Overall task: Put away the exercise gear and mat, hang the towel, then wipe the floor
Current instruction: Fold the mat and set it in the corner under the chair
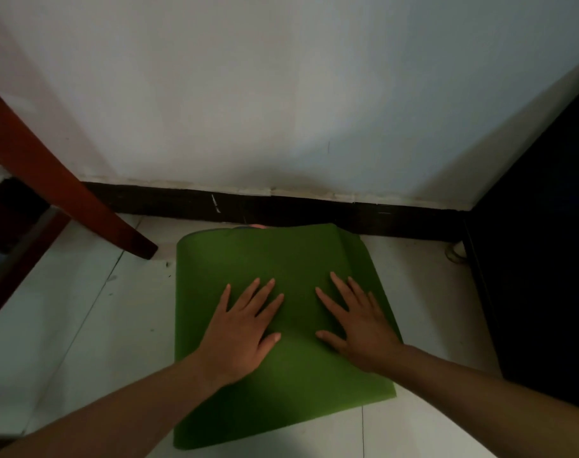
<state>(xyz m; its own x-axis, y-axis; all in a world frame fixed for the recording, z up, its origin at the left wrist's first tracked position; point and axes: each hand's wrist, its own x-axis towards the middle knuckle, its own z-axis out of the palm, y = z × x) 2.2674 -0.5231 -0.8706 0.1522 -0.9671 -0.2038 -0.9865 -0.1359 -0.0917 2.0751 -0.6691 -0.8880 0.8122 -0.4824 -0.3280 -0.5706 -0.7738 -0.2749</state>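
Note:
A green exercise mat (275, 259) lies folded over on the white tiled floor, its far edge against the dark skirting board. My left hand (245, 328) presses flat on the mat with fingers spread. Beside it, my right hand (357, 322) also rests flat on the mat, fingers apart. Neither hand grips anything. A small pinkish object (258, 227) peeks out behind the mat's far edge; what it is cannot be made out.
A reddish wooden furniture leg (83, 200) slants down to the floor at the left. A black cabinet (539, 259) stands at the right, with a cord (455, 252) by its base. The white wall (281, 94) and dark skirting (281, 206) close the far side.

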